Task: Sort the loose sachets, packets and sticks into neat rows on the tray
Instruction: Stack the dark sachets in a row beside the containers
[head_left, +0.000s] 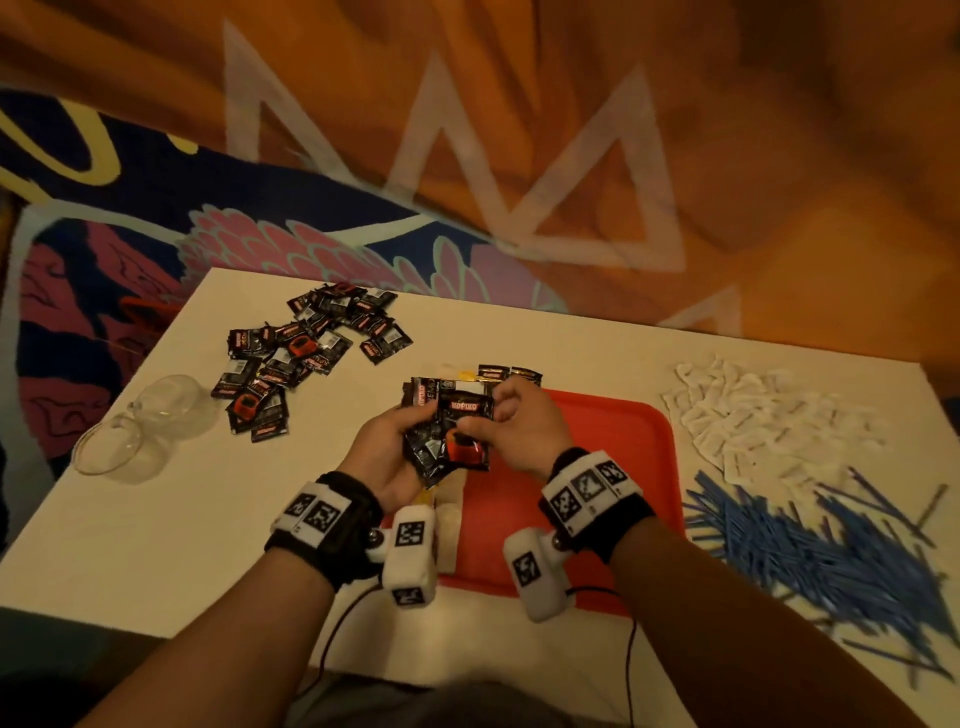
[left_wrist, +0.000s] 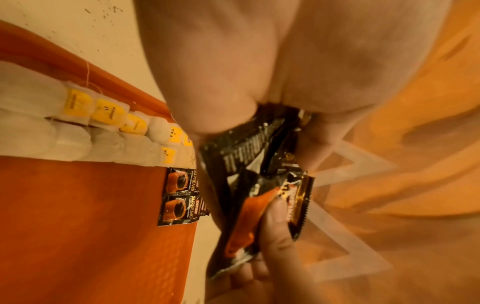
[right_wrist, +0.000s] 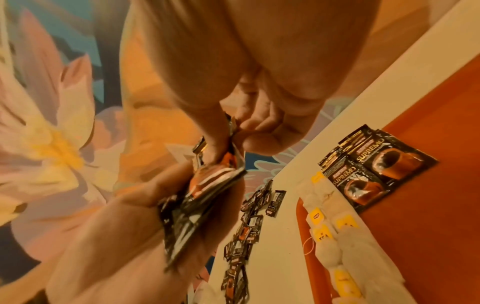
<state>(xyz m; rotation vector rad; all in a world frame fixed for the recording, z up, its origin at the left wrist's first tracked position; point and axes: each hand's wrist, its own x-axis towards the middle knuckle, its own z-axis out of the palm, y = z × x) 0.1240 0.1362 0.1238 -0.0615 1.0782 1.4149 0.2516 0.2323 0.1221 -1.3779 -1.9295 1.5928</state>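
Observation:
My left hand (head_left: 390, 441) grips a stack of black coffee sachets (head_left: 447, 431) above the left edge of the red tray (head_left: 613, 431). My right hand (head_left: 511, 421) pinches the top sachet (left_wrist: 262, 214) of that stack between thumb and fingers. On the tray lie a row of tea bags with yellow tags (left_wrist: 109, 115) and a short row of black coffee sachets (right_wrist: 374, 166) at its far left corner. A loose pile of black sachets (head_left: 306, 353) lies on the white table at the far left.
White sachets (head_left: 763, 415) are heaped at the right of the tray, with a pile of blue sticks (head_left: 821, 551) nearer to me. A clear glass jar (head_left: 135, 426) lies on its side at the table's left edge. Patterned fabric lies beyond the table.

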